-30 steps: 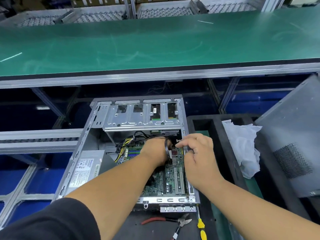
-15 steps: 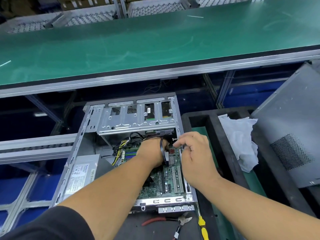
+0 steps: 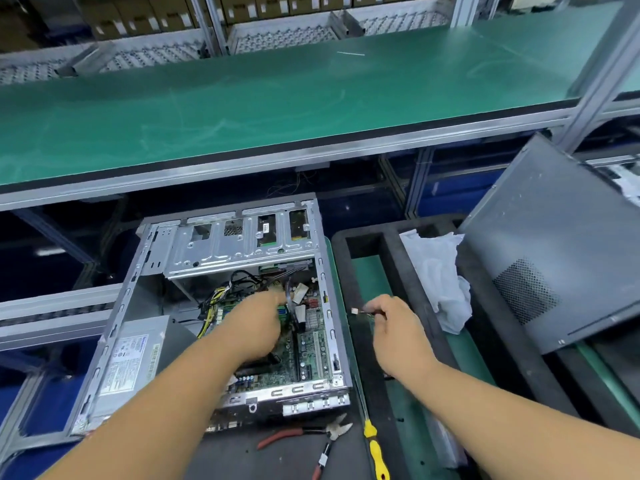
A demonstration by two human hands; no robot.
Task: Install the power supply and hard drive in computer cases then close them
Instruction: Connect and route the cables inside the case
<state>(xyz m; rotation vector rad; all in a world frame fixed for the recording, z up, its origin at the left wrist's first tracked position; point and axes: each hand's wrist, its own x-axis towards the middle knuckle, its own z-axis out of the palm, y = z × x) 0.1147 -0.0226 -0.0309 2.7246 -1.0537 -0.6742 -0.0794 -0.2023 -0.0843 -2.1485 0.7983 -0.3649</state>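
One open silver metal computer case (image 3: 332,306) lay on the bench, with one grey boxed power supply (image 3: 135,362) and one green motherboard (image 3: 308,355) inside it. One dark grey perforated side panel (image 3: 554,258) leaned at the right. There was one crumpled white cloth (image 3: 440,275), one black foam tray (image 3: 367,237), one pair of red-handled cutting pliers (image 3: 311,434) and one yellow-handled screwdriver (image 3: 375,452). Two bare hands were counted: the left hand (image 3: 259,323) and the right hand (image 3: 394,323).
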